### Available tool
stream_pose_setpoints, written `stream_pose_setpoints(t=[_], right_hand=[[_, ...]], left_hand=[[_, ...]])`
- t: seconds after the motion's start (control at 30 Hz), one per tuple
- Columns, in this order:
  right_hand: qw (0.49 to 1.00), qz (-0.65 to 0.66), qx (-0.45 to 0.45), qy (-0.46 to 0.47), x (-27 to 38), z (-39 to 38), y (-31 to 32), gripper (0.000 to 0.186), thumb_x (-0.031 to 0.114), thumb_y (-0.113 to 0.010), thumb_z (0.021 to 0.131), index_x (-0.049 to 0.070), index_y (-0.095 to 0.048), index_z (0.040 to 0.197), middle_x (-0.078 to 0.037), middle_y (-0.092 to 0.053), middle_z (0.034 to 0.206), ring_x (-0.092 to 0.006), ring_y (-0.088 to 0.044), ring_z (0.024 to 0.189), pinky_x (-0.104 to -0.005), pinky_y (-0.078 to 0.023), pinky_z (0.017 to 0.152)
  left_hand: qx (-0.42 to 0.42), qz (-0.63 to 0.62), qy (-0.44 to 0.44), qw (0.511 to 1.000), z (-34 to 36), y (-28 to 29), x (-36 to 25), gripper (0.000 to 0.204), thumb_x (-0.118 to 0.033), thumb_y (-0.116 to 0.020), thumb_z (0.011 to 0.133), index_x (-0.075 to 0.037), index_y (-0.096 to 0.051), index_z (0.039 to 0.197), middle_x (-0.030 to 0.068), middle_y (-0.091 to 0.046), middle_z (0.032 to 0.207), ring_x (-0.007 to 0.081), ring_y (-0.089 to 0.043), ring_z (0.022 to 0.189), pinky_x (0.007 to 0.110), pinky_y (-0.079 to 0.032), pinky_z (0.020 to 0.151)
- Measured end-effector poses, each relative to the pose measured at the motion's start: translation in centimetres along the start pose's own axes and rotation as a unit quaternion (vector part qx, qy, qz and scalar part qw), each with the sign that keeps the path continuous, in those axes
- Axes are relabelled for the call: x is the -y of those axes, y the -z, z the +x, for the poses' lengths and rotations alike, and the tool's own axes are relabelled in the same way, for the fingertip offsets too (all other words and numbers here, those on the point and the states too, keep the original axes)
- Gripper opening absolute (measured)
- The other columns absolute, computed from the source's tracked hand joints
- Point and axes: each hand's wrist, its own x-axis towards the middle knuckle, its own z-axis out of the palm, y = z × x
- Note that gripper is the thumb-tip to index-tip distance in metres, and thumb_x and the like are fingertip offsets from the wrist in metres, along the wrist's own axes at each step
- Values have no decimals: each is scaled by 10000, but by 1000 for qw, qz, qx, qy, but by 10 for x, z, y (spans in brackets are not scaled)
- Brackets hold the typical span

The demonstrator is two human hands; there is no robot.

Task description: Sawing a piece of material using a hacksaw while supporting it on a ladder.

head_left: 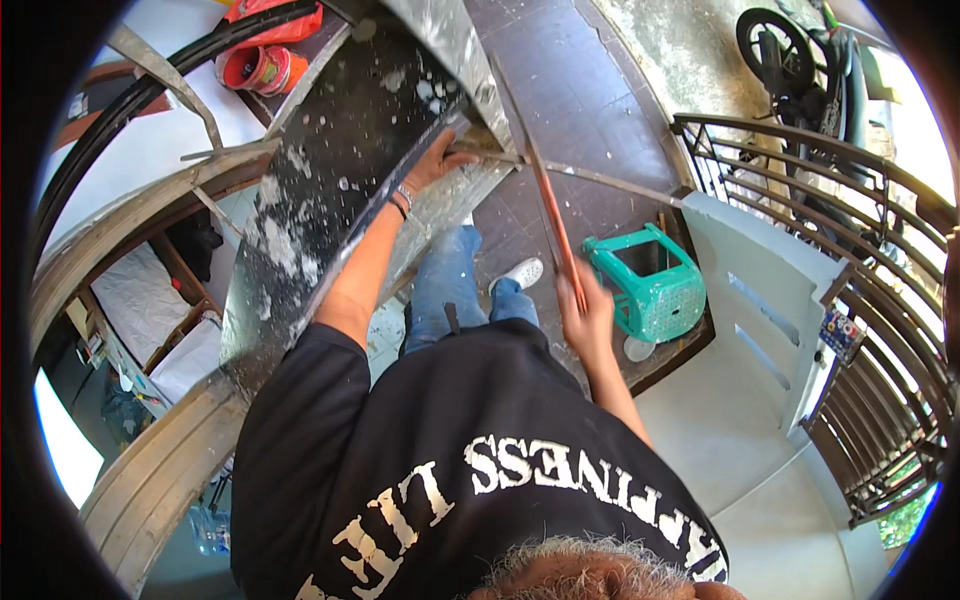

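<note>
My right hand (587, 308), blurred by motion, is closed round the near end of a long, thin, saw-like tool (548, 205) with an orange-brown edge. The tool is seen edge-on and points away from me, crossing a narrow wooden strip (600, 180). My left hand (432, 168), with a bracelet at the wrist, grips the strip's left end at the edge of a dark work surface (330, 130) spattered with white paint. From there the strip reaches out to the right over the floor. Part of the left fingers is hidden.
A green plastic stool (660, 312) stands right of my right hand. Beyond it are a pale low wall (745, 250) and a brown metal railing (800, 160), with a motorcycle (800, 70) outside. A red bucket (250, 70) sits far left, near a curved wooden frame (130, 210).
</note>
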Motion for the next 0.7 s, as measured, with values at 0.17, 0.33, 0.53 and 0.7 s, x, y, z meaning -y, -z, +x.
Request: stream_pose_setpoints(t=[0.17, 0.33, 0.53, 0.7], right_hand=[[999, 17, -6, -26, 15, 64, -18, 227, 142, -612, 895, 19, -615, 1087, -169, -643, 783, -146, -597, 644, -284, -475, 613], [992, 57, 8, -116, 13, -61, 20, 293, 67, -582, 885, 21, -607, 1174, -126, -697, 976, -156, -672, 885, -282, -499, 789], [999, 11, -16, -30, 7, 30, -20, 316, 109, -606, 871, 28, -597, 1176, -148, -682, 886, -197, -657, 747, -297, -497, 690], [998, 63, -25, 11, 3, 30, -12, 282, 140, -615, 885, 20, -614, 1140, -108, -656, 804, -109, -593, 687, -273, -483, 645]], left_hand=[[63, 18, 4, 998, 2, -4, -7, 598, -739, -477, 779, -159, -585, 687, 44, -587, 613, 251, -614, 643, 398, -423, 606], [57, 57, -4, 997, -15, 1, 0, 598, -744, -476, 777, -163, -584, 685, 34, -576, 595, 235, -614, 635, 382, -429, 603], [35, 43, -26, 998, 4, -6, -3, 593, -748, -478, 770, -170, -584, 686, 33, -584, 608, 228, -621, 642, 380, -429, 599], [44, 24, -17, 999, -2, 0, 5, 621, -759, -458, 775, -157, -578, 678, 50, -588, 602, 252, -627, 636, 388, -432, 589]])
